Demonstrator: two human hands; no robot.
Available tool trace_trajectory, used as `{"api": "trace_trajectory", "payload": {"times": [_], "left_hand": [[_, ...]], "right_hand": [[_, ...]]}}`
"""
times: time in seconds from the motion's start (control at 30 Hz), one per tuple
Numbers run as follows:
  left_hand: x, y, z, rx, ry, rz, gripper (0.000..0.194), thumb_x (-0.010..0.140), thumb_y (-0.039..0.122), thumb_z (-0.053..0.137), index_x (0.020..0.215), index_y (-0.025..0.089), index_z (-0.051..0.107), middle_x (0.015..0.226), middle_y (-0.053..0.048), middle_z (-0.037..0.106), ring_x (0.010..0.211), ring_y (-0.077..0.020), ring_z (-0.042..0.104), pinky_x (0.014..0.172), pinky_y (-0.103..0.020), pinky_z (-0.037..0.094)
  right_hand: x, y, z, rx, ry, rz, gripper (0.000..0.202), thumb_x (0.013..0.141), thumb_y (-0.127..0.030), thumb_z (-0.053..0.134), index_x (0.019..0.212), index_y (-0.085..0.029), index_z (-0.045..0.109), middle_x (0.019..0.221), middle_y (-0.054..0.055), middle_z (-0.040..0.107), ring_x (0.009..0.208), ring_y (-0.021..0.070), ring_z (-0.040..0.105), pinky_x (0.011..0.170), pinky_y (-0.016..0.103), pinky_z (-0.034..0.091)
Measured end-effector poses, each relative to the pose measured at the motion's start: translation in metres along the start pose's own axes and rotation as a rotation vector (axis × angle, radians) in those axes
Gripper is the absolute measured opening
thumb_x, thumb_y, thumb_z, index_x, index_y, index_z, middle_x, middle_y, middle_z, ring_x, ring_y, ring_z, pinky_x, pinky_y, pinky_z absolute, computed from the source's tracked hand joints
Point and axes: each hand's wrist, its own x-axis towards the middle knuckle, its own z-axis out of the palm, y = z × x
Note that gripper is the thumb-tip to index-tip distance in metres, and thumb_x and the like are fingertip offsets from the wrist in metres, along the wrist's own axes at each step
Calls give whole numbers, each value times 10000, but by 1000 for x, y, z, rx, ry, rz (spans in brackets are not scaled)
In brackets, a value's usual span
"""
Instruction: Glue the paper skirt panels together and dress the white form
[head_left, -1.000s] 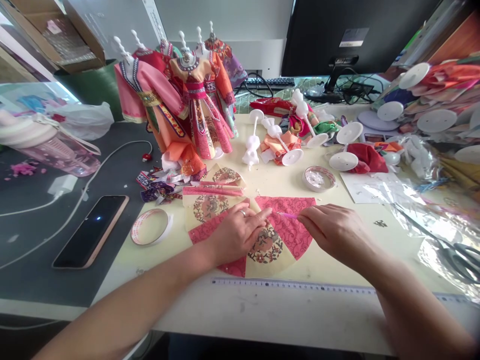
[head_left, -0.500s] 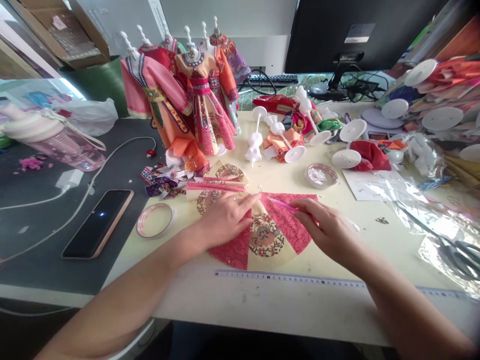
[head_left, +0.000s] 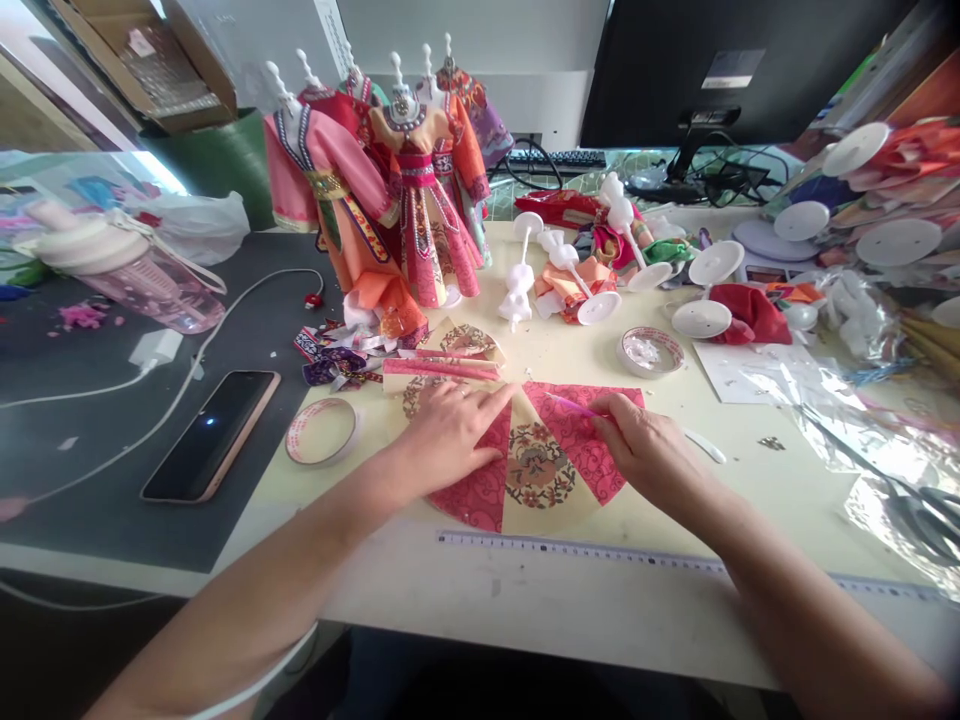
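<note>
A fan-shaped piece of red and cream patterned fabric (head_left: 538,468) lies flat near the table's front. My left hand (head_left: 452,430) rests on its left part with the fingers spread, the index fingertip close to the narrow top. My right hand (head_left: 637,435) grips a thin pink pen-like tool (head_left: 571,404) over the right red panel, its pale tip pointing left. Rolled red strips (head_left: 441,369) and another patterned piece (head_left: 466,338) lie just beyond my left hand.
Dressed doll forms (head_left: 412,190) stand at the back left. Tape rolls (head_left: 322,432) flank the fabric, a ruler (head_left: 585,550) lies in front, a phone (head_left: 211,436) is at left. White stands (head_left: 701,318), scissors (head_left: 926,520) and a plastic bag (head_left: 870,430) occupy the right.
The whole view has shifted slightly, moving things a little to the right. My right hand and the pink tool have drawn slightly away from the fabric's narrow top. My left hand stays on the fabric.
</note>
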Motion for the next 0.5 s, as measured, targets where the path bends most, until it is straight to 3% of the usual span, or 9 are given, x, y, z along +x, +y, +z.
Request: {"api": "trace_trajectory", "payload": {"times": [0.13,0.2,0.33,0.4,0.5], "left_hand": [[0,-4,1,-53,44,22,639,752,288,703,1315,169,426,1253,-118,586,1082,-294,573,929,-479,423],[0,-5,1,-159,127,12,514,783,244,667,1262,182,491,1214,-96,619,1087,-267,583,940,-478,433],[3,1,-1,-662,249,-160,220,845,218,583,1055,171,627,1050,-61,696,979,-181,646,872,-359,529],[4,7,-2,-921,212,-245,160,854,229,573,965,146,652,959,-62,716,877,-161,675,786,-313,571],[3,16,2,-1136,150,-269,162,869,248,553,915,135,659,862,-58,724,800,-153,688,732,-307,592]], "right_hand": [[-1,4,1,-29,42,-18,180,926,-268,354,938,-180,511,646,25,627,500,156,535,455,256,327],[-1,5,1,-6,67,-6,175,923,-287,374,947,-186,516,680,30,638,529,159,555,470,258,351],[-2,2,2,200,172,30,142,905,-300,438,946,-200,530,786,44,653,651,157,587,559,270,428],[-4,-2,3,347,223,68,132,901,-295,453,945,-203,536,816,46,646,683,150,584,575,268,446],[-8,-9,4,526,257,104,140,898,-296,467,971,-202,540,820,45,630,684,141,576,554,258,452]]}}
